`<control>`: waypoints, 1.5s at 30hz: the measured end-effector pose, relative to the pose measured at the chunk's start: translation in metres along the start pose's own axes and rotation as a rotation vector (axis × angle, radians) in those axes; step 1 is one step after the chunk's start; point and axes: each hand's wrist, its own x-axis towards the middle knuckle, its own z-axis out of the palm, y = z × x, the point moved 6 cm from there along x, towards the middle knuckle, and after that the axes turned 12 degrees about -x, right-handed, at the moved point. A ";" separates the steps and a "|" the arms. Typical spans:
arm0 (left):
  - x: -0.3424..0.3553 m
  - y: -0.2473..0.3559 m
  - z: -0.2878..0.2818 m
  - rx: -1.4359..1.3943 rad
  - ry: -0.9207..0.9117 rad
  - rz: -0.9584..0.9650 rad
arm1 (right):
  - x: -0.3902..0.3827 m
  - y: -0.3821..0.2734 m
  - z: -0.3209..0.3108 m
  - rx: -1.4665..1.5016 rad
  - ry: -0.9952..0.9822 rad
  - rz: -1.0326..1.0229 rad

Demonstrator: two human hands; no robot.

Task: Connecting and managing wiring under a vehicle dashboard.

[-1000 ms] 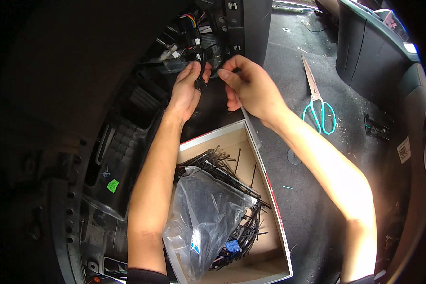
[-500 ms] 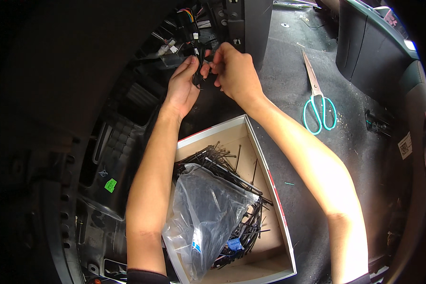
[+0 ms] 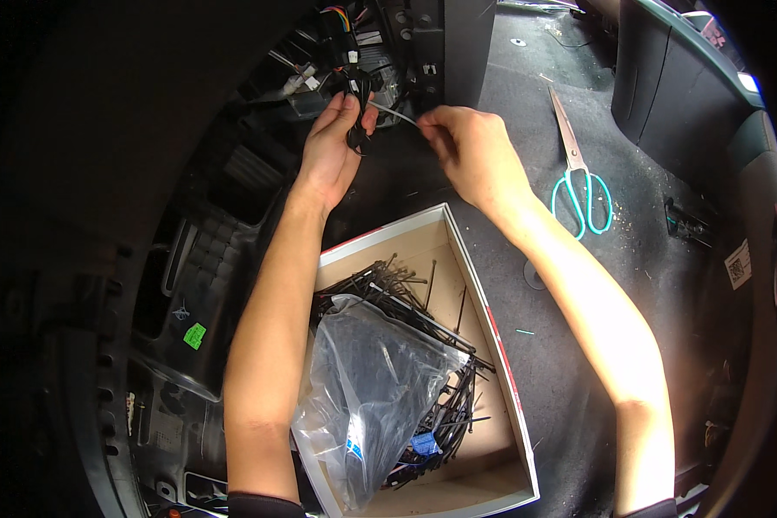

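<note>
Below and right of the bare right hand [image 3: 482,161], strong light nearly bleaches the bare right forearm [image 3: 615,350]; left of the bare left hand [image 3: 330,157], black interior panelling [image 3: 104,216] sinks into shadow. Glare streaks the crumpled clear plastic bag [image 3: 375,375] below both hands. Fisheye distortion bends the edges.

Beyond the box [image 3: 502,436]: left hand [image 3: 328,160] partly hidden by cable bundle [image 3: 359,84]; grey strip [image 3: 394,111] — end obscured at right hand [image 3: 479,151]. Inside the box — black ties [image 3: 468,401] partly covered by plastic bag [image 3: 375,367].
</note>
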 end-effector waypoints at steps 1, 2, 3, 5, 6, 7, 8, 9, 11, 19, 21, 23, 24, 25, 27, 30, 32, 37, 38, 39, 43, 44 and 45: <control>-0.001 0.001 -0.002 -0.003 0.037 0.005 | 0.001 -0.009 0.000 0.004 0.000 0.002; -0.002 0.002 -0.005 -0.008 0.074 0.011 | 0.001 -0.019 -0.003 -0.093 -0.015 0.025; -0.003 0.003 -0.005 -0.006 0.075 0.010 | 0.000 -0.024 -0.004 -0.190 -0.031 0.047; -0.005 0.002 -0.003 -0.001 0.090 0.008 | -0.003 -0.020 0.003 -0.303 -0.059 0.026; -0.004 0.001 -0.004 -0.002 0.091 0.007 | -0.003 -0.015 0.010 -0.327 -0.106 0.039; -0.002 0.003 -0.004 -0.001 0.074 0.000 | -0.003 -0.011 0.017 -0.351 -0.153 0.053; -0.002 0.003 -0.004 0.000 0.056 -0.006 | -0.006 -0.009 0.020 -0.351 -0.154 0.054; -0.002 0.003 -0.005 -0.001 0.057 -0.007 | -0.008 -0.009 0.020 -0.298 -0.098 0.026; -0.005 0.002 -0.001 0.011 0.036 -0.001 | -0.007 -0.012 0.016 -0.242 -0.046 -0.007; 0.000 -0.001 -0.009 -0.042 0.021 -0.022 | 0.015 0.007 0.030 -0.089 -0.173 0.261; 0.001 -0.002 -0.011 -0.061 -0.036 -0.035 | 0.025 0.005 0.037 -0.054 -0.131 0.216; 0.000 0.000 -0.009 -0.073 -0.044 -0.031 | 0.034 -0.006 0.037 -0.079 -0.213 0.237; 0.001 -0.001 -0.009 -0.072 -0.044 -0.033 | 0.037 -0.008 0.039 -0.097 -0.247 0.227; 0.002 0.000 -0.009 -0.056 -0.050 -0.019 | 0.040 -0.012 0.041 -0.112 -0.281 0.216; 0.002 0.000 -0.009 -0.040 -0.057 -0.007 | 0.046 -0.016 0.038 -0.142 -0.311 0.219; 0.000 -0.003 -0.004 -0.030 -0.037 0.000 | 0.042 -0.011 0.036 -0.199 -0.328 0.231; -0.003 0.001 -0.007 -0.018 0.029 0.024 | 0.030 -0.006 0.038 -0.208 -0.320 0.226; -0.001 0.003 -0.007 -0.006 0.039 0.025 | 0.015 0.014 0.039 0.017 -0.251 0.308; 0.001 0.001 -0.007 -0.018 0.027 0.026 | 0.018 0.013 0.040 0.015 -0.249 0.312; 0.001 0.001 -0.008 -0.018 0.023 0.022 | 0.026 0.008 0.041 -0.030 -0.236 0.271; 0.001 -0.002 -0.009 -0.035 -0.016 0.007 | 0.050 -0.004 0.045 -0.072 -0.273 0.277; 0.000 -0.001 -0.009 -0.036 -0.014 0.016 | 0.052 -0.006 0.046 -0.062 -0.287 0.281; 0.000 -0.001 -0.009 -0.036 -0.015 0.015 | 0.052 -0.005 0.047 -0.062 -0.285 0.282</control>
